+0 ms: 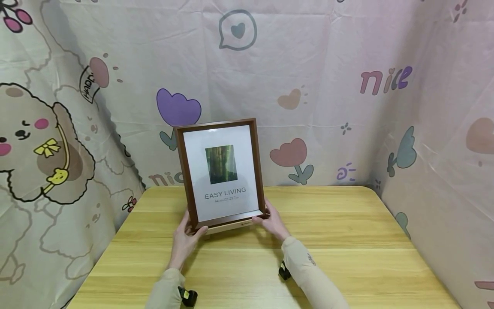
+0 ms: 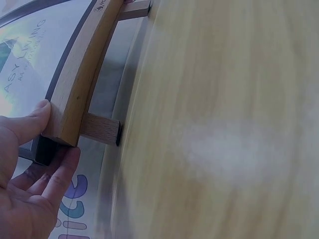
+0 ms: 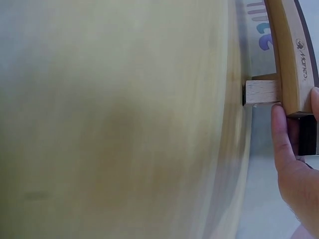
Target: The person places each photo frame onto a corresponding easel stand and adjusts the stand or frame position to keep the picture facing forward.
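A brown picture frame [image 1: 259,171] stands tilted, its left corner lower, above a pale wooden stand [image 1: 227,226]. Behind its clear front is a white sheet with a forest picture [image 1: 221,164] and the words "EASY LIVING". My left hand [image 1: 184,240] grips the lower left corner, thumb in front and fingers beneath and behind, as the left wrist view shows. At the lower right corner my right hand [image 1: 273,221] holds on likewise. The stand's bar [image 2: 79,74] lies along the frame's bottom edge, with short black-tipped legs [image 3: 261,91]. Whether these touch the table I cannot tell.
A wooden table [image 1: 347,249] spreads beneath, its far edge against a cartoon-printed cloth [image 1: 247,77] that also hangs at both sides. Small black devices [image 1: 188,297] sit at the sleeve cuffs of both arms.
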`<state>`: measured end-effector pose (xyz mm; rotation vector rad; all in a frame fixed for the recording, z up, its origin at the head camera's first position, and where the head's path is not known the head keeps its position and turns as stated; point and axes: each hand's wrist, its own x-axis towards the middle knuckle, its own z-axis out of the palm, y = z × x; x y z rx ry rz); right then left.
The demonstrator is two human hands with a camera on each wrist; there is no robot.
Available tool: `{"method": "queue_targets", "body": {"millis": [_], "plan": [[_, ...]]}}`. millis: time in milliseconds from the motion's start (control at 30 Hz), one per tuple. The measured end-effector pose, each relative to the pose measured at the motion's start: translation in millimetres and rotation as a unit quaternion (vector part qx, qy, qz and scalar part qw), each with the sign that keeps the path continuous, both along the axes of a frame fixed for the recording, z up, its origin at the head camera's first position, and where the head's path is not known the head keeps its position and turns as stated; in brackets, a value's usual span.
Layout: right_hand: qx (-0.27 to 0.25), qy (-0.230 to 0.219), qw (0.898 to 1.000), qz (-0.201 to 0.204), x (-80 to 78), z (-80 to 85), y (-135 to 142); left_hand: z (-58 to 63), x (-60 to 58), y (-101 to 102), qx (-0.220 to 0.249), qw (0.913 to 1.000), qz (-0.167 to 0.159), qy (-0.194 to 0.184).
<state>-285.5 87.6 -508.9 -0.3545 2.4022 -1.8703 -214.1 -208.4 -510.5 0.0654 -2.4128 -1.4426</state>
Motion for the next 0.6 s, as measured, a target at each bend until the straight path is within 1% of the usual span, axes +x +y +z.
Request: {"method": "queue_targets", "body": {"millis": [167,333,600], "plan": [[0.006,-0.002,1.000,-0.011,0.1,0.0,2.1,0.6,-0.8,1.2,-0.004,1.0000,-0.003,-0.003],[0.004,-0.005,1.000,-0.013,-0.2,-1.0,5.0,0.4,-2.2,3.3,0.003,0.9999,-0.010,-0.009],[0.011,-0.003,1.000,-0.025,2.6,0.4,8.5,-0.5,-3.9,8.0,0.008,0.9998,-0.014,0.011]]}}
